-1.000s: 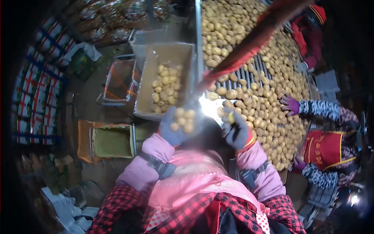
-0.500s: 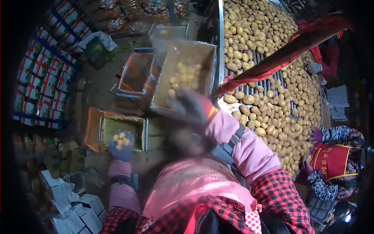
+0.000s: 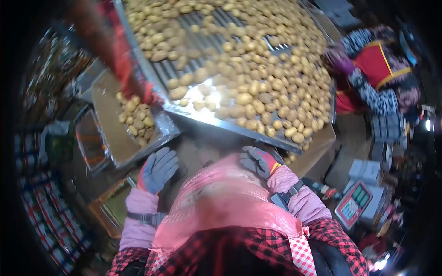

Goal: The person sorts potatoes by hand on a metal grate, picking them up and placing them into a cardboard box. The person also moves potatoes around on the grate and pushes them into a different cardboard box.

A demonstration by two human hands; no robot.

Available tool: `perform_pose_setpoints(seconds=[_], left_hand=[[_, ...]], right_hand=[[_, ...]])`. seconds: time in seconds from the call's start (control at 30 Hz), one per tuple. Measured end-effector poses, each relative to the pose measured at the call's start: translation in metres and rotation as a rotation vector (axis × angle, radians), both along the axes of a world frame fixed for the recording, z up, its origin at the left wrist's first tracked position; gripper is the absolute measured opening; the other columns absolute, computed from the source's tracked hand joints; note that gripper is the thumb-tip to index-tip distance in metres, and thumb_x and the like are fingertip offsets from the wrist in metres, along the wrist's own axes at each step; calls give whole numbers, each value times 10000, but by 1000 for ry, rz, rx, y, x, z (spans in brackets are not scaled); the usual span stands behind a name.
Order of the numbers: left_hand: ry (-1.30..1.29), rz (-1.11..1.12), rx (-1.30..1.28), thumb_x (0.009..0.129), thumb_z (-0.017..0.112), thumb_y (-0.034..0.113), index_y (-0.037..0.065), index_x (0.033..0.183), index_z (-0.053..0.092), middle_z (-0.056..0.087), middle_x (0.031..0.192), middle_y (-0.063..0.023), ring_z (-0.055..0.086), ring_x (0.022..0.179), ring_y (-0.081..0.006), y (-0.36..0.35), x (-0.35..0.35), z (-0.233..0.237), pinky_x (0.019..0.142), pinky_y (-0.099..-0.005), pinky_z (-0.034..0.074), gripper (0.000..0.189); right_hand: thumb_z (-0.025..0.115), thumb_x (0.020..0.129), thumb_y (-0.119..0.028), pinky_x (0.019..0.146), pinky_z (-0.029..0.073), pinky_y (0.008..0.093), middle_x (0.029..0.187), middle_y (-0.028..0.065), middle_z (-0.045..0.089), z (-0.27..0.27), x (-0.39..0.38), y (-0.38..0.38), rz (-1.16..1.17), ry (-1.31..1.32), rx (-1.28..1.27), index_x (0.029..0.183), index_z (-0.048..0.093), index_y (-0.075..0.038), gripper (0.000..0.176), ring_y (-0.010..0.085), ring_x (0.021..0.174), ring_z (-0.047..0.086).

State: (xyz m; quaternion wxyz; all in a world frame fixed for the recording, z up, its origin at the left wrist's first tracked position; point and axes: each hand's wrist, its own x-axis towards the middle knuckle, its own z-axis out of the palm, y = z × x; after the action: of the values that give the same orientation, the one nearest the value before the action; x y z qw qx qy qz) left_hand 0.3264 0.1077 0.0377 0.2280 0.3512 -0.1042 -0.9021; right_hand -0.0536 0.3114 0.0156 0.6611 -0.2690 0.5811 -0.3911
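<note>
At left, in the brown cardboard box (image 3: 105, 101), possible bruising of oval yellow-brown potatoes (image 3: 138, 120) from hard drops onto one another. Beside it, possible snagging of fingers on the loose clear plastic liner (image 3: 166, 128). Above, possible knocking of an arm against the blurred red-wrapped pole (image 3: 122, 64), from a careless reach. Further right, at the metal-edged roller table (image 3: 216, 123), possible rolling-off of potatoes from crowding near the rim.

As for position: boxed potatoes beyond and left of the left hand (image 3: 159, 170), grey-gloved, fingers extended, released, empty, close to the box's near corner. Table potatoes beyond both hands, nearest to the right hand (image 3: 258, 162), also grey-gloved, fingers loosely bent, apparently released, just short of the rim. Touching none, as far as visible.
</note>
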Motion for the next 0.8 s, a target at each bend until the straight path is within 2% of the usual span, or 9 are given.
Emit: perform_pose_setpoints(seconds=[0.13, 0.23, 0.27, 0.37, 0.5, 0.6, 0.63, 0.73, 0.8], left_hand=[[63, -358, -257, 1048, 505, 407, 21, 1513, 395, 497, 1495, -158, 516, 1356, -301, -36, -105, -5, 1154, -445, 413, 614], [93, -466, -470, 1051, 528, 341, -6, 1498, 416, 505, 1481, -139, 485, 1383, -280, -40, -177, -3, 1159, -420, 382, 577], [15, -598, -741, 1053, 523, 313, -8, 1483, 441, 511, 1477, -135, 481, 1386, -283, -36, -202, 1, 1160, -424, 373, 543], [-15, -937, -1389, 1031, 545, 238, 19, 1450, 509, 531, 1460, -139, 470, 1389, -309, -26, -270, -10, 1174, -437, 333, 474], [-89, -1035, -2379, 853, 696, 297, 127, 1421, 555, 499, 1469, -192, 403, 1405, -421, -20, -362, 5, 1185, -542, 289, 610], [-435, -709, -2780, 825, 680, 292, 162, 1251, 641, 603, 1255, -141, 528, 1219, -393, -82, -393, -17, 988, -532, 431, 447], [-839, -982, -2558, 821, 657, 269, 193, 1234, 656, 614, 1169, -136, 570, 1104, -368, -116, -407, -16, 881, -500, 465, 419], [-1505, 17, -2582, 837, 594, 302, 178, 1240, 648, 585, 1280, -178, 533, 1069, -416, -203, -378, -55, 895, -551, 423, 424], [-1232, -194, -2635, 877, 592, 350, 177, 1304, 623, 550, 1354, -184, 490, 1185, -440, -181, -398, -30, 1004, -573, 373, 461]], right_hand=[[418, 1099, -201, 1045, 492, 353, 1298, 150, 630, -16, -9, 66, -230, -131, -66, 1427, 451, 31, 403, 221, 1238, 590], [437, 1081, -183, 1014, 487, 348, 1246, 122, 644, -16, -11, 104, -94, 376, -169, 1364, 521, -5, 344, 221, 1170, 610], [452, 1068, -171, 988, 490, 348, 1197, 110, 655, -7, -10, 119, -31, 775, -276, 1318, 561, -25, 310, 219, 1115, 625], [568, 980, -152, 768, 497, 350, 938, 59, 625, -65, 1, 164, -324, 652, -202, 1023, 640, -76, 112, 225, 837, 603], [559, 994, -190, 891, 498, 383, 1094, 85, 643, -68, -6, 176, -386, 779, -136, 1180, 607, -69, 227, 252, 1025, 626], [506, 1032, -234, 979, 475, 403, 1209, 107, 619, -90, -8, 207, -487, 455, -130, 1302, 539, -55, 326, 270, 1125, 601], [485, 1047, -250, 1008, 465, 409, 1248, 115, 607, -102, -9, 219, -523, 314, -141, 1343, 513, -50, 359, 276, 1156, 589], [439, 1080, -296, 1076, 440, 430, 1347, 138, 576, -104, -10, 228, -690, -51, -49, 1442, 448, -42, 443, 292, 1238, 557], [436, 1082, -320, 1091, 432, 442, 1378, 148, 565, -66, -17, 215, -843, -184, 120, 1466, 432, -48, 471, 296, 1267, 545]])
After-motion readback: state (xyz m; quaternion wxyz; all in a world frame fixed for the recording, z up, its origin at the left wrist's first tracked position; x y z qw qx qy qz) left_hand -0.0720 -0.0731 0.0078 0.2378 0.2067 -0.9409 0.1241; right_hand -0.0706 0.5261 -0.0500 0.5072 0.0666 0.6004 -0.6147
